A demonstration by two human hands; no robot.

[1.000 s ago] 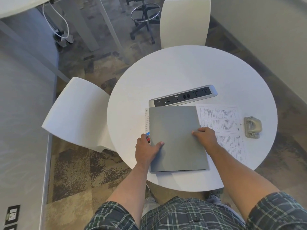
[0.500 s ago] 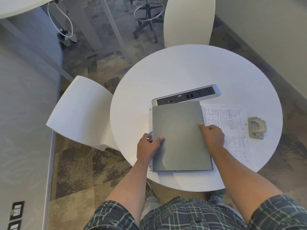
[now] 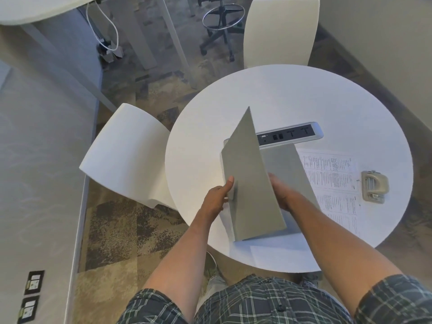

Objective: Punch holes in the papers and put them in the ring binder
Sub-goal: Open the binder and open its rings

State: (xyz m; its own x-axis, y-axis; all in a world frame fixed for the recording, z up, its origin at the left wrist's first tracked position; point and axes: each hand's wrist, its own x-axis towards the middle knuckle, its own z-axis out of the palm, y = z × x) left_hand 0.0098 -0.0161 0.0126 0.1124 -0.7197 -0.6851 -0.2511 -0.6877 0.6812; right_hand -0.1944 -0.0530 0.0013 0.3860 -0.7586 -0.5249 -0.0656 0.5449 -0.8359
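Observation:
A grey ring binder (image 3: 251, 183) lies on the round white table (image 3: 292, 99) with its front cover raised steeply. My left hand (image 3: 218, 195) grips the binder's left edge, thumb on the lifted cover. My right hand (image 3: 281, 194) is under the raised cover, resting on the grey inside of the binder, partly hidden by the cover. Printed papers (image 3: 334, 181) lie flat to the right of the binder, partly under it. A grey hole punch (image 3: 374, 186) sits at the papers' right edge. The binder's rings are hidden.
A grey power and socket strip (image 3: 289, 134) lies just behind the binder. White chairs stand at the table's left (image 3: 126, 157) and far side (image 3: 280, 31). A swivel stool (image 3: 222, 26) and desk legs are on the carpet beyond.
The binder's front cover, flat a second ago, has swung up to the left. My right hand moved from the cover's right edge to beneath it. My left hand shifted onto the cover's edge.

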